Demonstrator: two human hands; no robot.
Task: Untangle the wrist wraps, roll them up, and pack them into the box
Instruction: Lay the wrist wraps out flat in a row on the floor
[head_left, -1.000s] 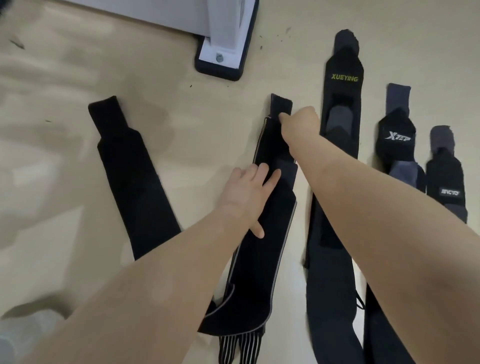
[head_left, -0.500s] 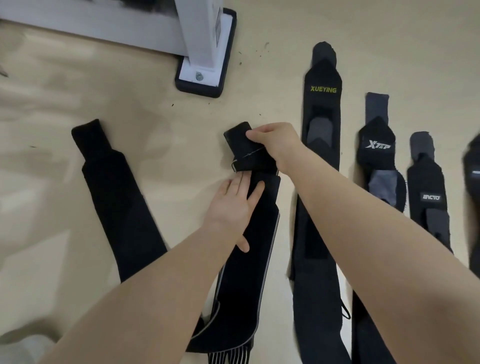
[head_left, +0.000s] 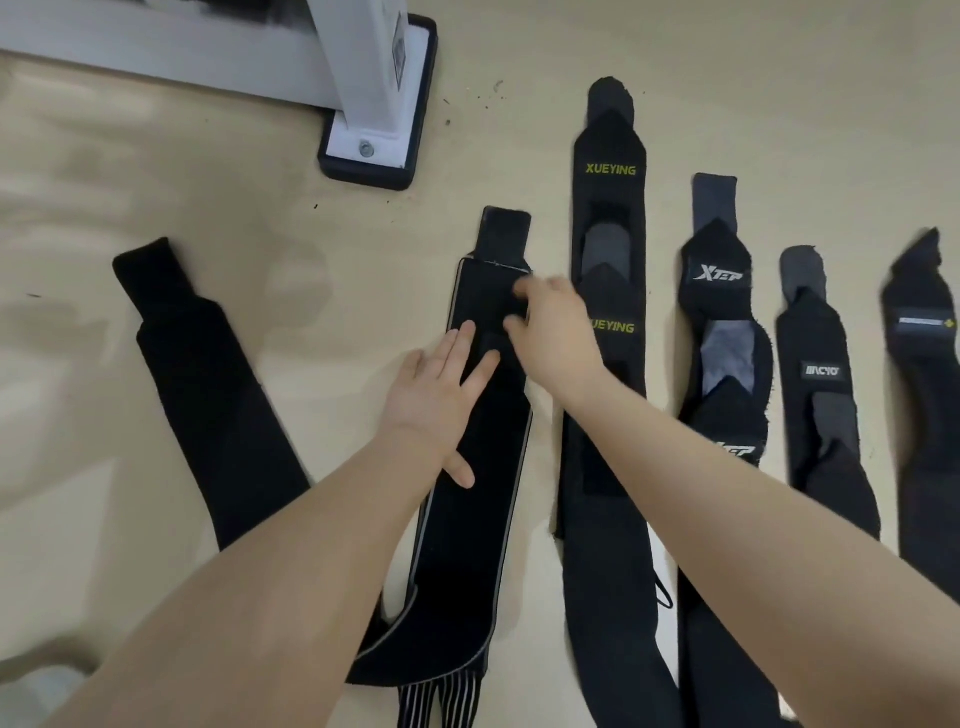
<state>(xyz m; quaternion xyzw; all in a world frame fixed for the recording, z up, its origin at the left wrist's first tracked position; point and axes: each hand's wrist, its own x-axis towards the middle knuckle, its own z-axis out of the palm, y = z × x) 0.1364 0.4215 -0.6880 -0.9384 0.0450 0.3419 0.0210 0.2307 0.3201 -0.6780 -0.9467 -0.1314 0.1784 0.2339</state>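
Six long black fabric wrist wraps laid flat in a row on the beige floor (head_left: 260, 171). Left hand (head_left: 436, 395) flat on the grey-edged black wrap (head_left: 483, 467) in the middle, fingers (head_left: 457, 348) straight and slightly spread, pressing it down. Right hand (head_left: 558, 332) blurred just above the same wrap's upper part; fingers curled, grip impossible to tell. Beside it, touching nothing: yellow-lettered XUEYING wrap (head_left: 610, 208). White metal frame foot (head_left: 374, 140) at top.
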